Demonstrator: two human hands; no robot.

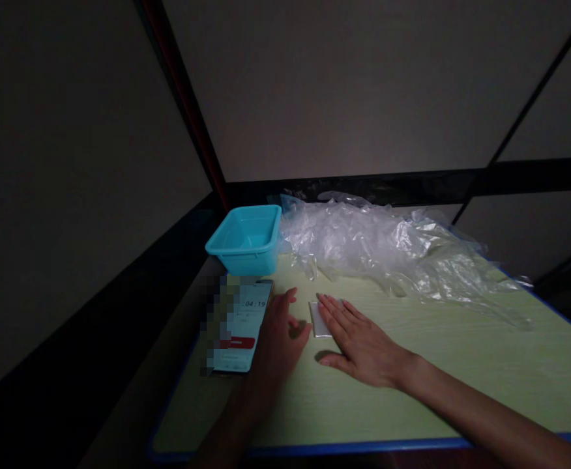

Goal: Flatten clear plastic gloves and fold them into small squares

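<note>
A small, flat whitish square packet (320, 320) lies on the pale green table, partly covered by my right hand (356, 339). That hand rests flat across its right side, fingers stretched forward and thumb out to the left. Just left of the packet is my left hand (285, 329), its thumb and fingers apart with nothing visible between them. Beside the left hand, a phone (239, 326) shows a running time display on its lit screen. What the packet contains cannot be made out.
A turquoise plastic basin (249, 260) stands at the table's back left. A heap of crumpled clear plastic bags (364, 241) spreads along the back to the right edge. The table (412, 404) has a blue rim, with walls behind and to the left.
</note>
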